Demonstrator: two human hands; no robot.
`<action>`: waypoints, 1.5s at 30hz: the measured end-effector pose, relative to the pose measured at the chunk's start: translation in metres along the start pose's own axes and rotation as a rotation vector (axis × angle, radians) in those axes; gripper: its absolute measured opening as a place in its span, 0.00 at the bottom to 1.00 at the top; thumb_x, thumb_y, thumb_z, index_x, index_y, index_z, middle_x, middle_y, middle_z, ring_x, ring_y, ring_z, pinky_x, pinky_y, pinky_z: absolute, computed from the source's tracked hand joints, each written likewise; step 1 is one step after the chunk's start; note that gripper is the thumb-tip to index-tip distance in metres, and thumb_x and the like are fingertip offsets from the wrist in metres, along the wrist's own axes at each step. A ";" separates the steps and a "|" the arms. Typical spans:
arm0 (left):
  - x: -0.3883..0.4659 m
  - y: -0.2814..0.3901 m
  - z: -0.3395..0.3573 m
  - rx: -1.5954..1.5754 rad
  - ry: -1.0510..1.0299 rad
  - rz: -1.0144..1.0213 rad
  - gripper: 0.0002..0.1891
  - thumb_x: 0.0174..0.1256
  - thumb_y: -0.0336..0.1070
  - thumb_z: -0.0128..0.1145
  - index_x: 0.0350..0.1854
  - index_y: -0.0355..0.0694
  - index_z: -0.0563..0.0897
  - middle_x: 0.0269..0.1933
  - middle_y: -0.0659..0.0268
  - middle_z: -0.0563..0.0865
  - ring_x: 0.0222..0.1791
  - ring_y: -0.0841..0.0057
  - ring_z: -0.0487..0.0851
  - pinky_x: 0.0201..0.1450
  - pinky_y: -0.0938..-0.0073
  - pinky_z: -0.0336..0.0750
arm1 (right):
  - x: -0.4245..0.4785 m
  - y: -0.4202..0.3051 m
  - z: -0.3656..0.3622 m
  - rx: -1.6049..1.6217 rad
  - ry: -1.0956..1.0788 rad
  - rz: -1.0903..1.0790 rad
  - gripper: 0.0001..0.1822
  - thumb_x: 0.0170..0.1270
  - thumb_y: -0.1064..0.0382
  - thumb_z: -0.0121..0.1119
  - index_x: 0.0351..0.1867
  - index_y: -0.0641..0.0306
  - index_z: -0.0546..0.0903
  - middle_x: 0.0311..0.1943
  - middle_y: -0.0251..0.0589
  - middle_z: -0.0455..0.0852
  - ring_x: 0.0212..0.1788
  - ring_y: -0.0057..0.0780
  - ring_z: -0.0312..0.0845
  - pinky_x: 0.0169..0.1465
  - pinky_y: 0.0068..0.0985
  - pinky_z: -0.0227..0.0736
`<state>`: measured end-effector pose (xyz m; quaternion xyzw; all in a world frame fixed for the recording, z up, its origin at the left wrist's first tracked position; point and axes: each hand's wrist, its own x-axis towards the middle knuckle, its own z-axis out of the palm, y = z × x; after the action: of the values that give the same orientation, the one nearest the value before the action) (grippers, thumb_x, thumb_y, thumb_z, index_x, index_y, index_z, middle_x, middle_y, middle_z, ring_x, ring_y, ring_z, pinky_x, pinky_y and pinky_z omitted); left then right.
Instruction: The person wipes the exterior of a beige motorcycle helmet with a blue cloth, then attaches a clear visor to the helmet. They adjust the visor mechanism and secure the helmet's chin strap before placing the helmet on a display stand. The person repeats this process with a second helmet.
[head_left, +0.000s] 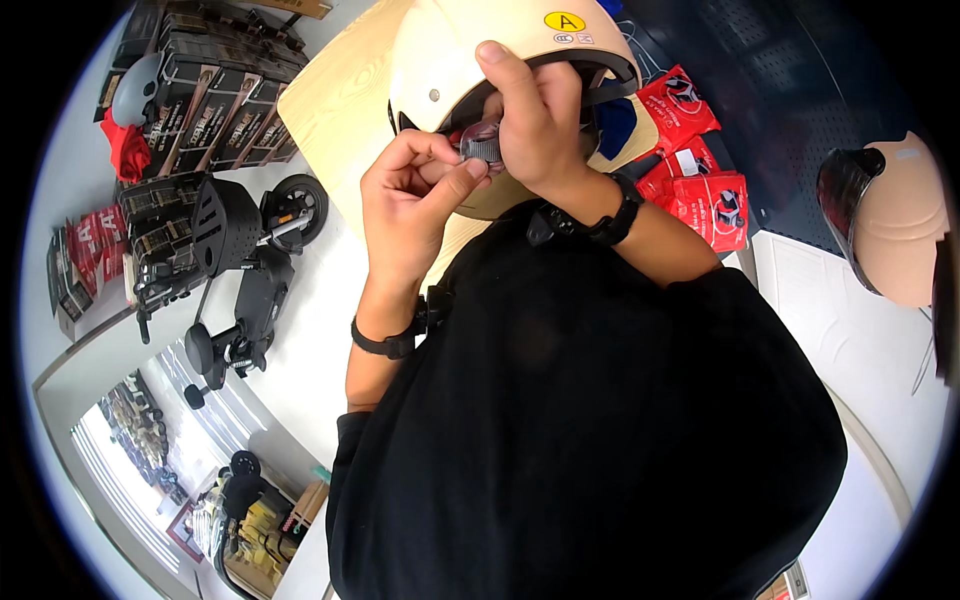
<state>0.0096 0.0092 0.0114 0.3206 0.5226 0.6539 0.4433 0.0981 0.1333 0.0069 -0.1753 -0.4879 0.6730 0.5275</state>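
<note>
A cream open-face helmet (465, 52) rests on a wood-grain table with its opening turned towards me. A yellow round sticker (565, 22) is on its shell. My left hand (420, 187) pinches a small dark ribbed strap or buckle piece (484, 150) between thumb and fingertips at the helmet's opening. My right hand (540, 124) lies across the opening, its thumb raised against the shell and its fingers curled inside the dark lining. What those fingers hold is partly hidden. Both wrists wear black bands.
Red plastic-wrapped packets (705, 206) lie right of the table (337, 97), by a dark perforated panel (787, 90). Another cream helmet (900, 217) with a dark visor is at far right. A black electric scooter (259, 300) and stacked boxes (217, 105) stand on the left.
</note>
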 end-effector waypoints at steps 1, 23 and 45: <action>0.000 0.002 0.003 0.027 0.024 0.005 0.08 0.64 0.19 0.64 0.39 0.34 0.78 0.35 0.63 0.88 0.37 0.77 0.89 0.44 0.80 0.83 | 0.000 0.001 0.000 -0.007 0.002 0.001 0.17 0.71 0.58 0.58 0.47 0.76 0.82 0.43 0.46 0.88 0.45 0.27 0.83 0.49 0.24 0.77; 0.001 -0.007 0.020 0.395 0.035 0.210 0.07 0.60 0.22 0.70 0.34 0.30 0.82 0.33 0.66 0.88 0.35 0.82 0.87 0.42 0.83 0.79 | -0.006 0.012 -0.014 -0.173 0.100 -0.055 0.18 0.70 0.56 0.56 0.29 0.72 0.81 0.23 0.34 0.83 0.27 0.17 0.75 0.33 0.23 0.71; -0.008 0.008 0.012 0.066 -0.169 -0.096 0.05 0.73 0.26 0.57 0.42 0.30 0.76 0.26 0.65 0.84 0.25 0.78 0.88 0.28 0.81 0.82 | -0.018 0.006 -0.005 -0.138 0.111 0.028 0.17 0.71 0.57 0.55 0.32 0.73 0.82 0.24 0.35 0.84 0.29 0.17 0.75 0.35 0.22 0.71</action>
<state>0.0219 0.0064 0.0225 0.3635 0.5195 0.5848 0.5059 0.1057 0.1201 -0.0061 -0.2548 -0.5006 0.6344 0.5310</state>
